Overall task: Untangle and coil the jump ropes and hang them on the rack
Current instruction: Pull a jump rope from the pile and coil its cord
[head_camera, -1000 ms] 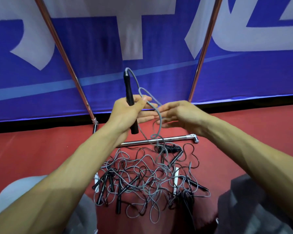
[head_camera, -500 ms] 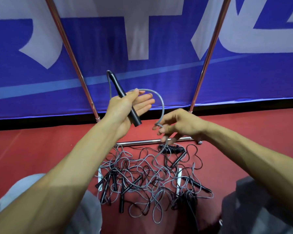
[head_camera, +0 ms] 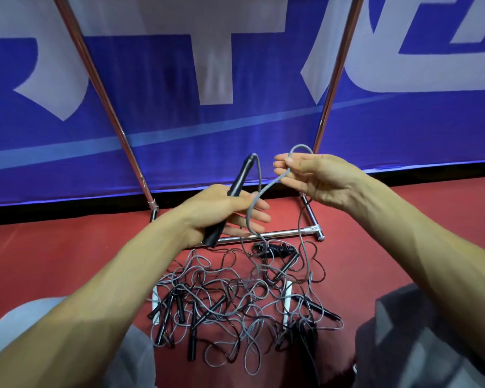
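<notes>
Now the left hand (head_camera: 221,211) is gripping a black handle (head_camera: 238,184) low over the base bar of the rack (head_camera: 277,234). The handle is running beneath the palm and tilting up to the right, while the fingers are stretching out flat to the right. Half a second ago that handle was leaning up to the left and the hand was sitting higher.

A grey rope (head_camera: 266,186) is leaving the handle's top, looping down across the left fingers and climbing to the right hand (head_camera: 319,177). That hand is pinching the rope between thumb and fingertips, and a small arc of rope is standing above them. The right hand has risen from just over the base bar and is now sitting higher than the left, the two apart.

From the right hand the rope is hanging down into the pile (head_camera: 230,298), a tangle of grey and black ropes and handles. The pile is lying on the red floor (head_camera: 67,247) just this side of the bar. The rack's two poles are slanting up in front of a blue banner (head_camera: 207,135).
</notes>
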`<state>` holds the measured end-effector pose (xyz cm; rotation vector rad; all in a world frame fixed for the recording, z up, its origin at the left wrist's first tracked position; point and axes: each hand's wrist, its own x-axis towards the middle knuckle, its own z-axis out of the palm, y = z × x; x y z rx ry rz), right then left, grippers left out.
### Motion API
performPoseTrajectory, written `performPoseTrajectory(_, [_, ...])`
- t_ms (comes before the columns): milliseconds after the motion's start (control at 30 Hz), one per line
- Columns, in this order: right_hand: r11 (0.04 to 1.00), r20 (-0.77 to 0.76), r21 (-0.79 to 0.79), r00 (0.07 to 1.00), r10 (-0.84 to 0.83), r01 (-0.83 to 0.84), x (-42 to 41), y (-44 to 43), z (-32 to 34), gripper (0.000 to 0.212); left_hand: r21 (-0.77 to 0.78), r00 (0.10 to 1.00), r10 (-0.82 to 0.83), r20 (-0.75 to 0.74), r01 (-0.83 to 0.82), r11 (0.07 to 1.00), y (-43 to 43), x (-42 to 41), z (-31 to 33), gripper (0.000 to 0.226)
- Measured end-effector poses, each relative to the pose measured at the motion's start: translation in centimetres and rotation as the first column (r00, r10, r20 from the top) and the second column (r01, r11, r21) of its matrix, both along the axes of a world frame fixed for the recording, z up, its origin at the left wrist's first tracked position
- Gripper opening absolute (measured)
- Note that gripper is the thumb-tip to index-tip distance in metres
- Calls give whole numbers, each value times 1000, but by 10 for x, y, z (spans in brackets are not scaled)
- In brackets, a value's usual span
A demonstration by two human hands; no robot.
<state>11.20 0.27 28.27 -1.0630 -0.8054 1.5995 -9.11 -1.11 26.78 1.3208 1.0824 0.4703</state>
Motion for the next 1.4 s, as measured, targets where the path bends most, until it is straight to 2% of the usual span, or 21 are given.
performPoseTrajectory(133, [987,-137,-79,979,-147,138,2,2,-2,11,-29,997,67,42,-66,997,5,-4,4,33])
performPoseTrajectory(233, [975,-169,-109,963,-210,193,3,5,-2,11,-26,992,89,94,-87,996,6,-7,6,25])
performPoseTrajectory(333, [979,-114,-121,977,-178,164,0,7,-7,12,21,975,140,172,-145,989,4,-6,6,12])
performPoseTrajectory(467, [988,-61,-137,995,-77,68,-14,1,-17,13,10,931,234,280,-246,969,5,-5,7,13])
performPoseTrajectory(500, [989,-51,-135,997,-66,59,-17,0,-18,13,32,940,231,252,-247,969,5,-4,6,14])
performPoseTrajectory(600, [991,-39,-104,996,-84,80,-21,0,-17,14,202,979,198,36,-202,958,7,-2,-4,14])
performPoseTrajectory(733, [983,-150,-124,977,-153,135,-20,3,-12,18,259,984,26,-176,20,966,3,2,-16,15])
performPoseTrajectory(800, [981,-182,-130,970,-163,141,-19,3,-12,18,247,988,-17,-151,54,967,0,4,-17,13])
performPoseTrajectory(867, [982,-171,-118,971,-168,150,-17,5,-14,17,198,999,12,-48,-2,980,-2,7,-16,8])
performPoseTrajectory(967, [987,-37,-92,990,-134,130,-14,7,-20,16,165,983,165,81,-177,970,-1,10,-10,8])
performPoseTrajectory(1067, [997,283,-67,957,63,-46,-19,2,-26,28,90,916,302,263,-335,938,1,9,-2,11])
performPoseTrajectory(1167, [953,525,-71,802,285,-293,-30,-6,-36,41,60,849,378,369,-428,902,2,5,6,9])
performPoseTrajectory(1233, [898,652,-91,655,380,-431,-36,-9,-43,35,51,812,401,424,-463,885,3,2,10,9])
performPoseTrajectory(1300, [856,760,-125,506,408,-501,-39,-11,-49,26,21,767,420,485,-491,871,4,-1,14,11])
performPoseTrajectory(1333, [844,789,-138,457,409,-518,-40,-12,-53,23,-1,740,430,517,-502,865,5,-3,17,12])
performPoseTrajectory(1400, [837,791,-146,446,418,-527,-43,-14,-57,17,-36,693,448,565,-521,853,7,-8,19,14])
